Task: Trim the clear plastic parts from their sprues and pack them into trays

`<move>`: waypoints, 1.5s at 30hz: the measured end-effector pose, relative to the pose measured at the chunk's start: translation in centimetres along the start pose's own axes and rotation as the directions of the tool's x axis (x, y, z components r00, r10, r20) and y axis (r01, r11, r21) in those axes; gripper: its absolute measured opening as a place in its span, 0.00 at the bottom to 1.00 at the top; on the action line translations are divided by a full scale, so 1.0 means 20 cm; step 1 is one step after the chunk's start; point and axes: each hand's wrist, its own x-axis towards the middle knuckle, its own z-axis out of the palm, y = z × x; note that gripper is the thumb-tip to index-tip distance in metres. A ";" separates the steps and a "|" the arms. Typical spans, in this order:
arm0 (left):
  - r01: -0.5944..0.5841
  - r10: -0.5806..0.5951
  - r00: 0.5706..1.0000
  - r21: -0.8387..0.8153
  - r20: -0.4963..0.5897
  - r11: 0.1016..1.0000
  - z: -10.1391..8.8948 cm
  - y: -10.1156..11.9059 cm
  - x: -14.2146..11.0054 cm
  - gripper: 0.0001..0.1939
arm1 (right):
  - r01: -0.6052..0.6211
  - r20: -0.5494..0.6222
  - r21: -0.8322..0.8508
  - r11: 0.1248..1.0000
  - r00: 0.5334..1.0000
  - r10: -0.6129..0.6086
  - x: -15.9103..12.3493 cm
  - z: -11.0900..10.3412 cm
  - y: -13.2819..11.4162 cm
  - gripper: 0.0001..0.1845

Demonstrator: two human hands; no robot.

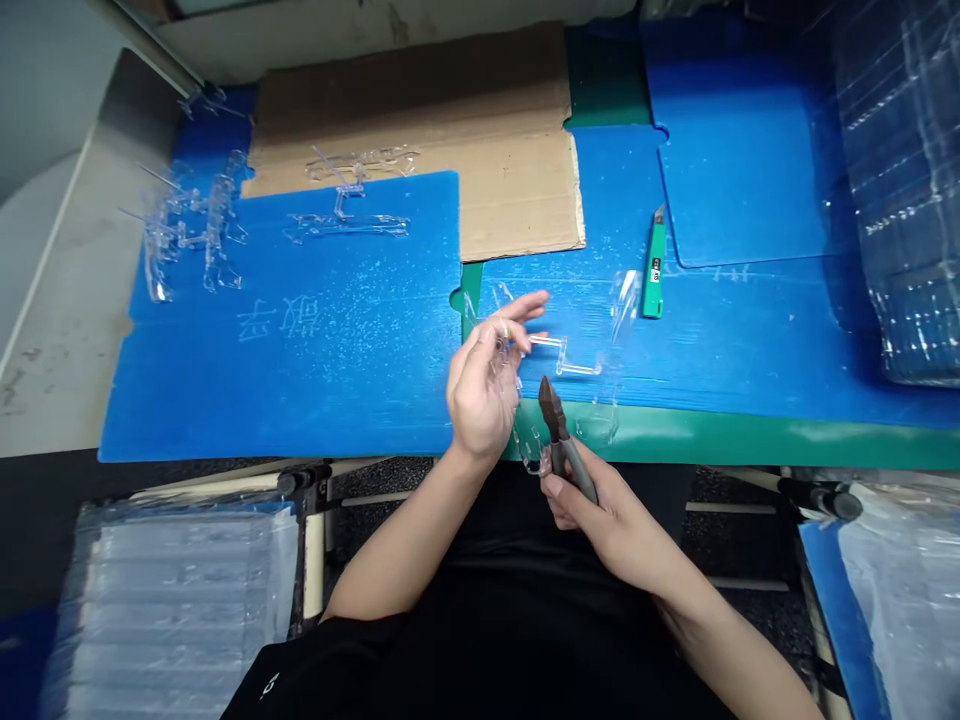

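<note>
our left hand (484, 385) grips a clear plastic moulded frame (562, 355), thin, see-through, w/ square-bent arms, fingers curled round it, most of it sticking out right of the hand, above the blue plastic sheet (337, 380). our right hand (607, 520) is clenched on grey-handled side cutters (562, 430), tips up, right next to the frame. green craft knife (655, 268) lies further on, more clear pieces (199, 235) on the sheet at left, by cardboard (480, 180).

Plastic runners (217, 230) on a plastic board (300, 400), cardboard (517, 190) behind, box cutter (655, 265) at right
</note>
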 end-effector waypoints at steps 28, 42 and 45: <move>0.223 -0.212 0.968 -0.076 0.132 0.972 0.05 0.29 -0.19 0.32 | 0.275 0.085 -0.942 0.194 0.753 -0.653 -0.05 0.06 -0.09 0.45; 0.210 -0.197 0.975 -0.138 0.105 0.968 0.06 0.29 -0.19 0.29 | 0.312 0.110 -0.928 0.202 0.750 -0.653 -0.04 0.06 -0.05 0.44; 0.108 -0.108 0.994 0.031 0.002 0.994 -0.05 0.31 -0.11 0.26 | 0.368 0.000 -0.863 0.345 0.685 -0.729 -0.03 0.06 -0.03 0.43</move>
